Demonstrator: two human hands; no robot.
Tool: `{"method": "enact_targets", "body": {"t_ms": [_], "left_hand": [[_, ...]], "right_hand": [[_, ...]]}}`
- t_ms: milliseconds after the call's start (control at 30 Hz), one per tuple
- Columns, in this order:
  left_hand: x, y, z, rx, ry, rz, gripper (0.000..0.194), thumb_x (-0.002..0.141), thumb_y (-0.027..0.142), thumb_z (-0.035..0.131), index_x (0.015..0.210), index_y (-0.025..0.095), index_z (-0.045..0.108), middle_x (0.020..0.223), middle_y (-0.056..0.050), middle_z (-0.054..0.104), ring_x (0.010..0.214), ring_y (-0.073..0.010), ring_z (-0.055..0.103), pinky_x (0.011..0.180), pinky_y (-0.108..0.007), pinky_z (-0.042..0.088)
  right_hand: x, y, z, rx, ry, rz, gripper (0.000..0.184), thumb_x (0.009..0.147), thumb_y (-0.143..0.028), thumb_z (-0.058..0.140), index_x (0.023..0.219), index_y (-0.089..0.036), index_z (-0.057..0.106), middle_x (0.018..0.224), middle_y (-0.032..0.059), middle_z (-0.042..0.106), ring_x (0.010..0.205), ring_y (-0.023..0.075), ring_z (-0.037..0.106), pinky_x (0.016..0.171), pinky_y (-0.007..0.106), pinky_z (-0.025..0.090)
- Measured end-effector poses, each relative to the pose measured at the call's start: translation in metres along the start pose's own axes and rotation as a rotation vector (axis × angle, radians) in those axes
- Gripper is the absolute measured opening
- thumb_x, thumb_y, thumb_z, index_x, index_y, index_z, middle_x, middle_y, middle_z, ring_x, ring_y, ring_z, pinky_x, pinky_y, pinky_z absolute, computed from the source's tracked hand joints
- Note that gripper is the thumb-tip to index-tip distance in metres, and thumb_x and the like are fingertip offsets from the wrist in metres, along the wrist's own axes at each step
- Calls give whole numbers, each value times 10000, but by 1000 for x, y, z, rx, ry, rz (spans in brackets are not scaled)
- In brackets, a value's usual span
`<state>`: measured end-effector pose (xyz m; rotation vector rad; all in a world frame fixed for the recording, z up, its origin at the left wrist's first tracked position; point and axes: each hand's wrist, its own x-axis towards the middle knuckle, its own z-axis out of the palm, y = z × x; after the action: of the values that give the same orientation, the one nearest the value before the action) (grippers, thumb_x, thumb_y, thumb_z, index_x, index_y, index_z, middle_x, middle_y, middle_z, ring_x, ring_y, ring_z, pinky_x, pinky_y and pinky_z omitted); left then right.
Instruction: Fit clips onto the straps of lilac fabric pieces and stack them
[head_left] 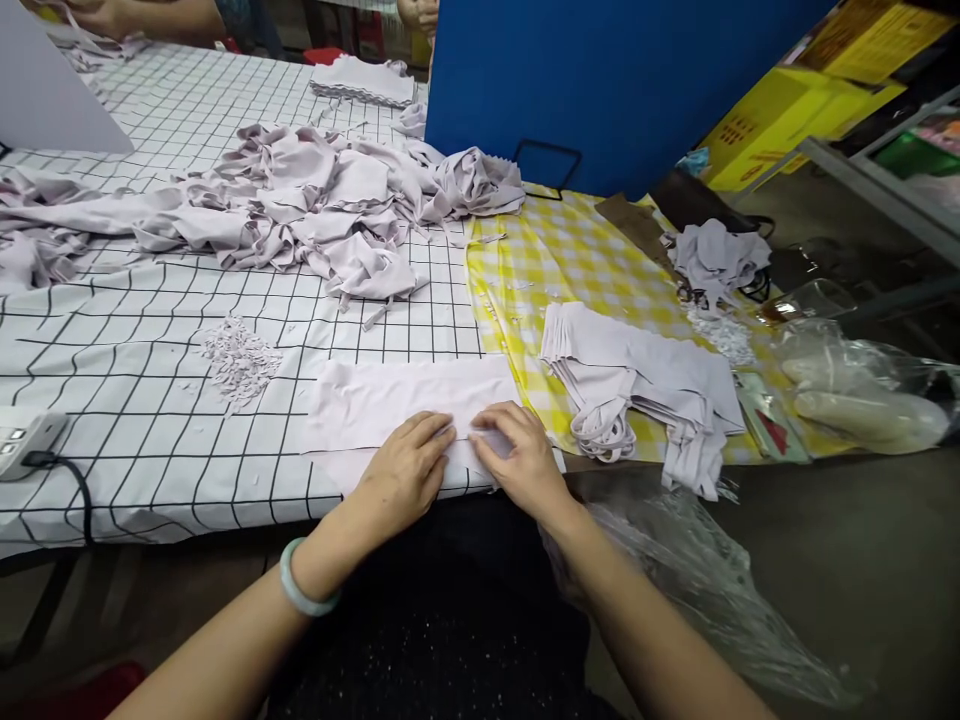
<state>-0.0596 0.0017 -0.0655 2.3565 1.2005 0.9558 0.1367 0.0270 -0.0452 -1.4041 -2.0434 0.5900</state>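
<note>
A pale lilac fabric piece lies flat at the table's near edge on the black-and-white grid cloth. My left hand and my right hand rest on its near edge, fingertips almost meeting, fingers curled and pinching the cloth. A pale green bangle sits on my left wrist. To the right, a neat stack of the same lilac pieces lies on a yellow checked cloth.
A big heap of crumpled lilac fabric covers the table's middle. Small trimmings lie left of the piece. A blue board stands behind. Clear plastic bags are at right; a power strip at left. Another person's hands show far back.
</note>
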Motion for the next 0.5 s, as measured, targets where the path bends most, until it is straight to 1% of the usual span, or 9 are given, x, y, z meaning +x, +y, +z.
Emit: {"method": "enact_targets", "body": {"t_ms": [100,200,367,500], "left_hand": [[0,0,0,1,-6,-2,348,930,108,503,1265,121,596,1304,-183,618,1252,-295,558,1019,-551,533],[0,0,-1,-6,-23,-10,365,926,111,509,1281,137,591,1316,-171,613,1261,-295,553,1018,-555,533],[0,0,-1,3,-19,-7,355,925,110,512,1270,128,597,1312,-174,614,1253,-293,556,1019,-547,535],[0,0,0,14,-16,-4,363,919,91,500,1267,121,597,1303,-173,618,1248,-290,558,1015,-538,539]], "right_hand": [[-1,-3,4,-53,-2,54,67,872,-209,601,833,-243,643,898,31,656,908,239,581,841,404,397],[0,0,5,21,10,105,88,874,-202,573,802,-235,611,861,30,642,885,228,585,837,398,411],[-1,3,0,76,-5,91,98,896,-214,554,809,-233,594,864,39,632,881,227,579,838,391,426],[-3,-5,2,-5,-32,55,57,898,-240,593,859,-247,633,918,38,651,922,242,567,864,410,396]]}}
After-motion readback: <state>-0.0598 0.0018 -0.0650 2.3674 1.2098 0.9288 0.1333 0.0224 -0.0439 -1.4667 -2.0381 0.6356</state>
